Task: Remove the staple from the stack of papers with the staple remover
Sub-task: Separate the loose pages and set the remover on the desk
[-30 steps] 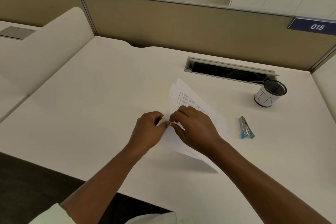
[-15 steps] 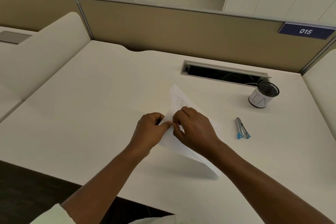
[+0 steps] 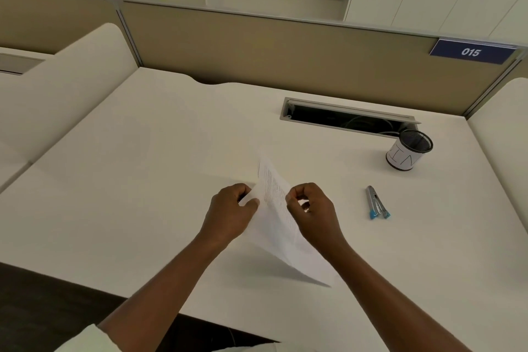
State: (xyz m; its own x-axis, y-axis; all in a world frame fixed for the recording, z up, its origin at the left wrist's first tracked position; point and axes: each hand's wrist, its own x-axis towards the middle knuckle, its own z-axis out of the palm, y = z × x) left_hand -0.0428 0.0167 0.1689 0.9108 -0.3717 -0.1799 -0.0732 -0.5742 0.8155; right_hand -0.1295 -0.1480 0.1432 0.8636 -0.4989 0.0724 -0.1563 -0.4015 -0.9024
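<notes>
Through the head camera we saw the staple remover (image 3: 377, 204) lying on the worktop (image 3: 143, 180) to the right of our right hand (image 3: 314, 216), the nearer one. Its long axis pointed away from us, blue end nearest. Our left hand (image 3: 230, 216) pinched a corner of the stack of papers (image 3: 274, 203), which was raised off the worktop. The right hand's curled fingers pinched the opposite edge.
</notes>
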